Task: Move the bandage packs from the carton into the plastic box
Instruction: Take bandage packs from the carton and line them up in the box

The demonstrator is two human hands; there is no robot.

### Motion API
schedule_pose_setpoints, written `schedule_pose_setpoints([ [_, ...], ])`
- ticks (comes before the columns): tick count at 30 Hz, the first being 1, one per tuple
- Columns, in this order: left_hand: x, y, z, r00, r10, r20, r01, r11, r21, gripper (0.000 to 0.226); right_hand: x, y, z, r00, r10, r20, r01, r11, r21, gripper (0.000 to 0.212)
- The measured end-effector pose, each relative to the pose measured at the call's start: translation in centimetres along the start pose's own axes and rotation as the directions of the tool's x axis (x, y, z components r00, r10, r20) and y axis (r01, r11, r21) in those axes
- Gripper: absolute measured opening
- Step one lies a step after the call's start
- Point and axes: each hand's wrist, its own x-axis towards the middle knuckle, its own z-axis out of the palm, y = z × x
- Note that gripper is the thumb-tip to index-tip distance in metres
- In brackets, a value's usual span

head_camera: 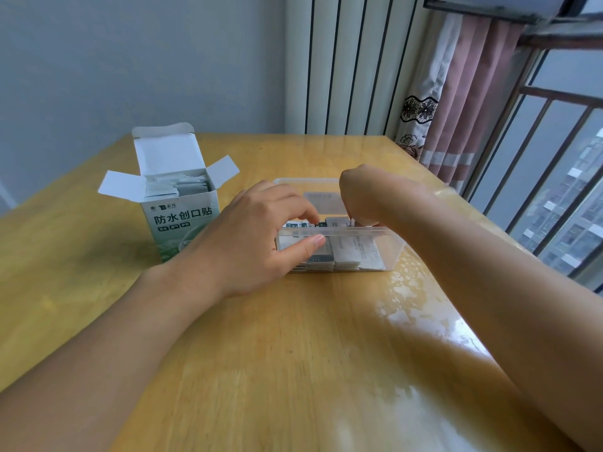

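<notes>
L hand [257, 233] grips the near-left corner of the plastic box [385, 233]: thumb pressed on the outer front wall, fingers curled over the rim onto the tops of the bandage packs [346, 256] stood on edge inside. R hand [359, 197] is bent down into the box at its 3 o'clock side; fingers hidden behind the wrist, so can't tell if they pinch a pack or just push.

Step looks like squaring the row. Best way, imo: keep L bracing the box so it doesn't skid on the glossy table [293, 353], press packs w/ R toward the near wall, leave the far half free.

Carton [181, 223] sits at 9 o'clock, just beside the box, flaps up, more packs inside. Table edge runs close at 3 o'clock, by the curtain [463, 102]; open room at 6 and 12.
</notes>
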Motion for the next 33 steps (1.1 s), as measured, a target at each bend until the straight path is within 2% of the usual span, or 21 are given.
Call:
schedule_pose_setpoints([
  [4, 0.0, 0.0, 0.0, 1.000, 0.005, -0.006, -0.005, 1.000, 0.001, 0.028, 0.4, 0.0, 0.2, 0.999, -0.011, 0.034, 0.012, 0.999, -0.038, 0.030],
  [13, 0.0, 0.1, 0.0, 1.000, -0.002, -0.006, 0.002, 1.000, 0.008, 0.028, 1.1, 0.5, 0.7, 0.999, -0.046, 0.026, 0.047, 0.997, -0.062, 0.018],
  [15, 0.0, 0.1, 0.0, 1.000, -0.006, -0.008, 0.006, 1.000, 0.010, 0.028, 1.1, 0.5, 0.7, 0.999, -0.046, 0.013, 0.047, 0.998, -0.047, 0.011],
  [19, 0.0, -0.1, 0.0, 1.000, 0.003, -0.016, -0.003, 1.000, 0.005, 0.028, 0.7, 0.5, 0.0, 0.999, -0.033, -0.028, 0.034, 0.999, 0.010, 0.010],
  [24, 0.1, -0.3, 0.1, 0.999, 0.015, -0.041, -0.015, 1.000, -0.003, 0.029, -0.6, 0.7, -2.2, 0.998, -0.054, 0.020, 0.053, 0.997, 0.062, 0.033],
  [27, 0.2, -0.1, -0.1, 0.988, 0.011, -0.152, -0.020, 0.998, -0.058, 0.021, -1.5, 1.1, -3.4, 0.991, -0.127, -0.038, 0.129, 0.988, 0.081, 0.022],
  [29, 0.4, -0.1, -1.0, 0.950, -0.023, -0.311, -0.004, 0.996, -0.084, 0.014, -2.0, 1.0, -4.3, 0.955, -0.224, -0.193, 0.263, 0.942, 0.210, 0.012],
  [31, 0.5, -0.6, -2.8, 0.869, -0.071, -0.489, 0.034, 0.996, -0.085, 0.011, -2.6, 0.0, -4.9, 0.872, -0.291, -0.395, 0.443, 0.812, 0.380, 0.005],
  [33, 0.5, -1.9, -4.9, 0.775, -0.145, -0.615, 0.113, 0.989, -0.090, 0.011, -3.2, -1.9, -5.2, 0.795, -0.313, -0.519, 0.576, 0.655, 0.488, 0.006],
])
